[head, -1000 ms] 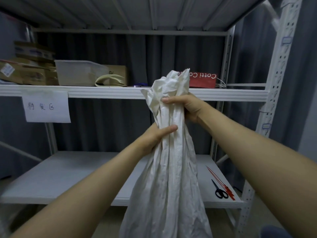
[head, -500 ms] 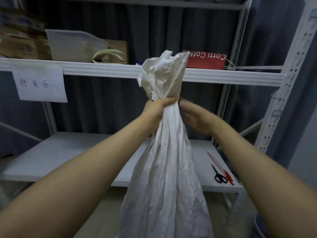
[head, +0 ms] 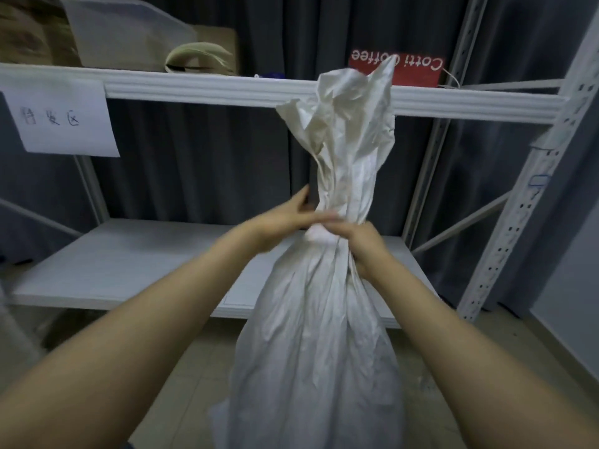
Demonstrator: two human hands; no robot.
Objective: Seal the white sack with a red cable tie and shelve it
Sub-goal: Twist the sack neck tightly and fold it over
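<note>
The white sack [head: 317, 345] stands upright in front of the rack, its body hanging down to the floor. Its gathered neck is squeezed narrow and the crumpled top [head: 346, 124] flares above. My left hand [head: 285, 222] wraps the neck from the left, blurred by motion. My right hand [head: 363, 247] grips the neck from the right, just below the left. No red cable tie or scissors show in this view; the sack and my arms cover the right part of the lower shelf.
A white metal rack: lower shelf [head: 129, 264] behind the sack, upper shelf rail [head: 210, 89] with a paper label [head: 61, 121], a plastic bin [head: 129, 34], cardboard boxes and a red coffee bag [head: 415, 69]. Perforated upright [head: 518, 215] at right; tiled floor below.
The view has tilted down and closer. My right hand moved from the top of the neck down to below my left hand. The scissors and red ties are now hidden.
</note>
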